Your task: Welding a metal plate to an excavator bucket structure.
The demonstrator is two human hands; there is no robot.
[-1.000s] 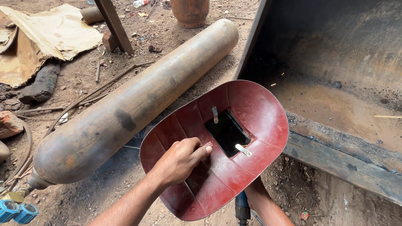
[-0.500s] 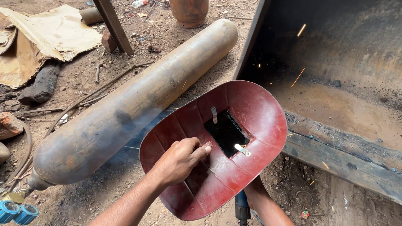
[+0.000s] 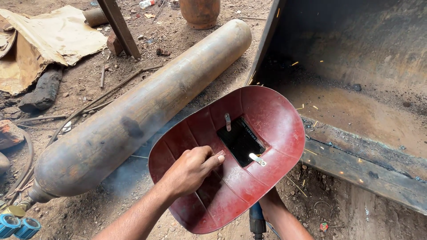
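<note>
I keep my left hand clamped on the red welding shield at frame centre, its dark window facing the sparks; my right hand, lower right, looks wrapped around a tool handle.

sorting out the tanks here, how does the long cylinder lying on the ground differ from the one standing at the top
The long cylinder lies on its side across the dirt; the standing cylinder is upright. The long one shows end to end, with a valve at its near end; the standing one is cut off by the frame's top edge. The long one is dull tan-grey; the standing one is more orange-brown. Both are rusty, round metal tanks.
</note>
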